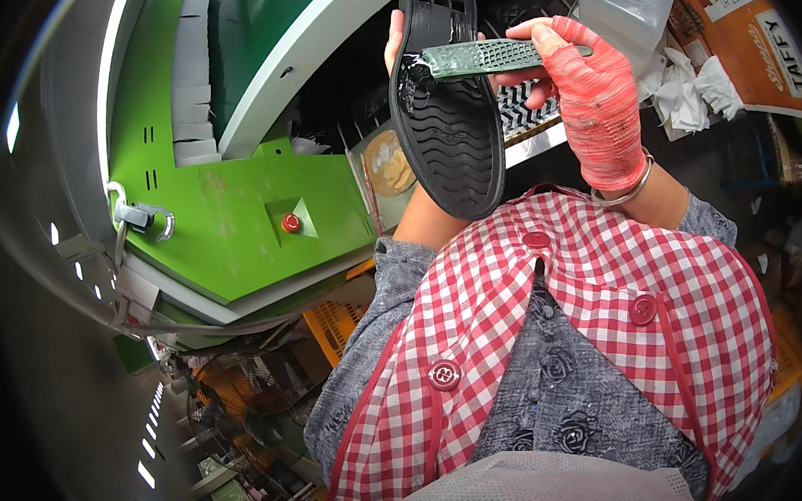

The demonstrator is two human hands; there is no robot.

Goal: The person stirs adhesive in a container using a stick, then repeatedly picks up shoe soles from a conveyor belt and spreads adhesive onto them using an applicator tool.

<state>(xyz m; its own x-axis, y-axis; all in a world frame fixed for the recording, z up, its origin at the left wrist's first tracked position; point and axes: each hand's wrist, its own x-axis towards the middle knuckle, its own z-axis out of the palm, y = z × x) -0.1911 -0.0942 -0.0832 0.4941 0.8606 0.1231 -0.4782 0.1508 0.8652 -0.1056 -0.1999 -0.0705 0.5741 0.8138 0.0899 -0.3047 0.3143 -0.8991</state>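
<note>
A black shoe sole [450,149] with a wavy tread stands up in front of me, heel toward my body. My left hand [395,40] grips it from behind; only a few fingertips show past its edges. In my right hand [595,102], covered by a pink-red fingerless glove, is a green brush [493,58] with a grid-textured handle. The brush's white bristle end touches the middle of the sole, where a wet, shiny patch shows. Behind the sole sits a container of yellowish paste [389,164].
On the left stands a green machine [231,214] with a red button [291,222] and a curved white edge. Crumpled white paper [686,93], a clear plastic container [623,22] and an orange box [761,52] lie at the far right. More zigzag tread [522,112] shows behind the sole.
</note>
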